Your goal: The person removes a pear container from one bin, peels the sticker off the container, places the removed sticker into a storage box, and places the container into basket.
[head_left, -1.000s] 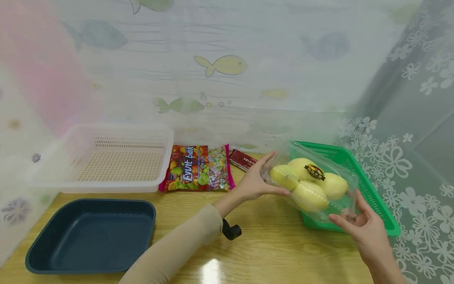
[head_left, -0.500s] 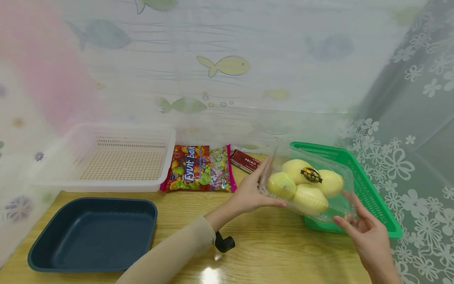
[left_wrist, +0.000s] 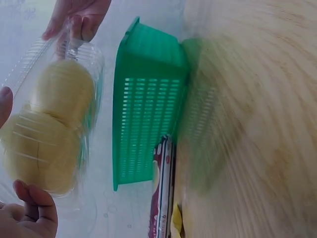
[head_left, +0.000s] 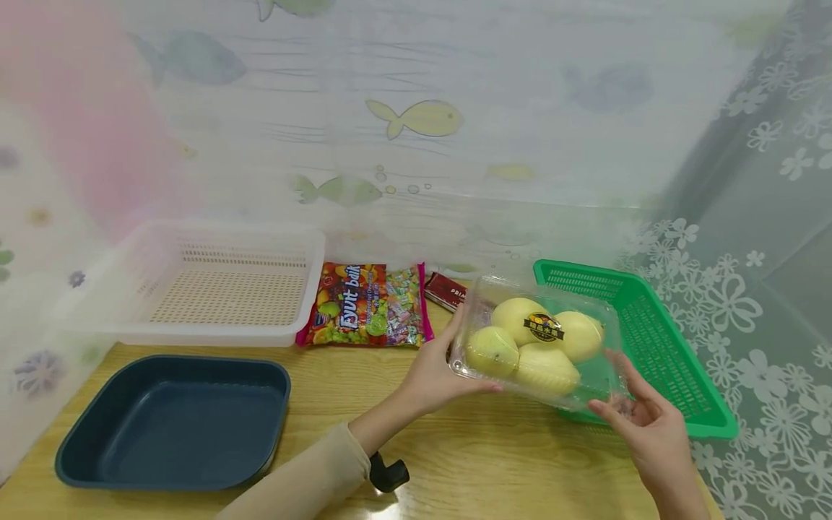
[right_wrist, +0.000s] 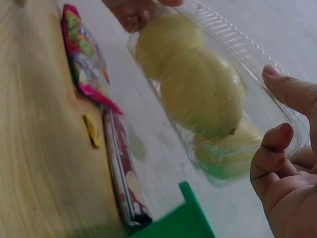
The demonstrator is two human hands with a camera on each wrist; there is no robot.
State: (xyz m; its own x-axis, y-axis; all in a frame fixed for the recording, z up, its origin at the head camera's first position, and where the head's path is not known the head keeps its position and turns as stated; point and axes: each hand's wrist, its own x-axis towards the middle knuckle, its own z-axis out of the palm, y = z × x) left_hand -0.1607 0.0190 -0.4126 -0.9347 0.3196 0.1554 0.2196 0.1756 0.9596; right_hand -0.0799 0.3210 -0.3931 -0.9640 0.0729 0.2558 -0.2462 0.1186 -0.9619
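Both hands hold up a clear plastic clamshell box (head_left: 598, 375) with several pale yellow round fruits (head_left: 536, 365) inside and a dark label (head_left: 544, 327) on its lid. My left hand (head_left: 432, 372) grips the box's left end, its thumb along the near edge. At the right end my right hand (head_left: 650, 426) pinches the corner between thumb and fingers. Beneath and to the right of the box stands a green perforated basket (head_left: 676, 354). In the left wrist view the box (left_wrist: 94, 64) is raised off the table beside the basket (left_wrist: 148, 114).
A white perforated basket (head_left: 299, 336) stands at the back left, with a dark blue tray (head_left: 175, 419) in front. Behind the hands lie a colourful candy bag (head_left: 364, 307) and a dark red packet (head_left: 445, 291). A small yellow item (right_wrist: 91, 130) lies near the packet.
Both hands have carried the box of fruit leftwards, uncovering more of the green basket. The box now covers part of the dark red packet's right end.
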